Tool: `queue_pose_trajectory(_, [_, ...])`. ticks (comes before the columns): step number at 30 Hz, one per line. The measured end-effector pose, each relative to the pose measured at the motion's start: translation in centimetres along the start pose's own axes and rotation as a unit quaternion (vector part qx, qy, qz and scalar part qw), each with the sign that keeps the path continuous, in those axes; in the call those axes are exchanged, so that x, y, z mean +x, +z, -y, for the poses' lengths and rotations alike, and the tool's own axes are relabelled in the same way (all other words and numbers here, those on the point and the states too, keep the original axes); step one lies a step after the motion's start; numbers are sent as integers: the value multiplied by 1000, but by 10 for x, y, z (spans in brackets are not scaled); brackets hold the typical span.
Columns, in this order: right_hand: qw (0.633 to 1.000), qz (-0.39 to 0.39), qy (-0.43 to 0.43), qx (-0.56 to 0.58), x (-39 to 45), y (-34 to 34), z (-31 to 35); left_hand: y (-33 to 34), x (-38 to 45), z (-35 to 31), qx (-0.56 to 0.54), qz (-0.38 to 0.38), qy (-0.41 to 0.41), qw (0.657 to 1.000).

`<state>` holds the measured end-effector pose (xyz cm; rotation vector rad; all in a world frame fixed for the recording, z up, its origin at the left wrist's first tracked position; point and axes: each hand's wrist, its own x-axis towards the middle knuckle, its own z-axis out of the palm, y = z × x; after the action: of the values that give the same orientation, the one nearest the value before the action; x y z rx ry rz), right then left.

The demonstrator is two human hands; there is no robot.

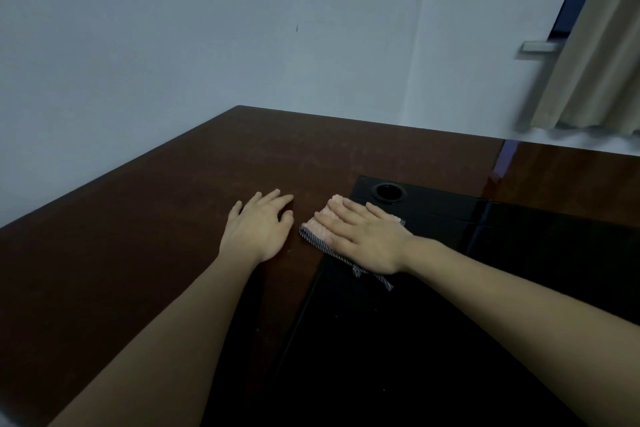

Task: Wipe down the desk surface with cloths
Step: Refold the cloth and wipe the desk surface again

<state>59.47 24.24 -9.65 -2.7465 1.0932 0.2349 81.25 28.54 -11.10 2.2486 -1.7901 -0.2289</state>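
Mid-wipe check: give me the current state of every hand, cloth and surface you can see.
left hand: flat on the brown desk, holding nothing
right hand: fingers straight, pressing the cloth
cloth: folded, lying across the brown-black seam
desk: brown top, bare
black inset panel: glossy
cable hole: open
curtain: hanging, window partly uncovered

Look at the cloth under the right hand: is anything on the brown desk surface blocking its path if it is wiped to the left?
Yes. The left hand rests flat on the brown desk surface just left of the cloth, which the right hand presses down. Beyond that hand, nothing visible lies on the brown surface.
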Motion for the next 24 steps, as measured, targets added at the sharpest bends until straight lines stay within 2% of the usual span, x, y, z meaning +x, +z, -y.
queue_pose_trajectory(5, [999, -17, 44, 3, 44, -8, -13, 3, 1, 2, 4, -2, 3, 1000])
queue_pose_trajectory(17, [999, -37, 9, 34, 24, -5, -18, 0, -5, -2, -6, -1, 0, 1000])
queue_pose_trajectory(21, [994, -80, 49, 56, 4, -10, -37, -4, -4, -4, -8, 16, -9, 1000])
queue_pose_trajectory(24, [989, -69, 106, 79, -10, -3, -59, -13, 1, -14, -54, 17, -41, 998])
